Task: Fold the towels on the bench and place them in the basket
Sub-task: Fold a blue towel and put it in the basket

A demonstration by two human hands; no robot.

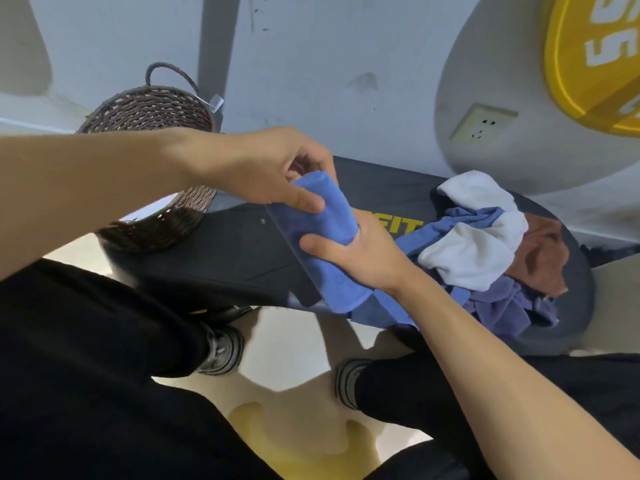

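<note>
From the head camera, the job looks to be somewhere in its early or middle stretch. A heap of unfolded towels (pixel 485 244), white, blue, purple and rust brown, lies bunched on the right end of the black bench (pixel 221 251), so most of the folding is, by my reckoning, yet to do. The woven basket (pixel 149 112) stands at the left end of the bench, toward the far side; the left forearm crosses in front of it and its inside cannot be seen, so I cannot tell whether any towel has gone in.

One blue towel (pixel 311 237) is in hand, held over the middle of the bench between basket and heap. It is doubled into a long narrow band (folded lengthwise at least, though not yet compact), with its lower end trailing past the near edge of the bench.

The left hand (pixel 256 168) reaches in from the left with the wrist bent down; its thumb and curled fingers pinch the upper end of the band. The right hand (pixel 360 254) comes up from the near right, palm toward the cloth, thumb pressed across the front and fingers wrapped behind, gripping the band at its middle. The two hands are close together, just apart.
</note>
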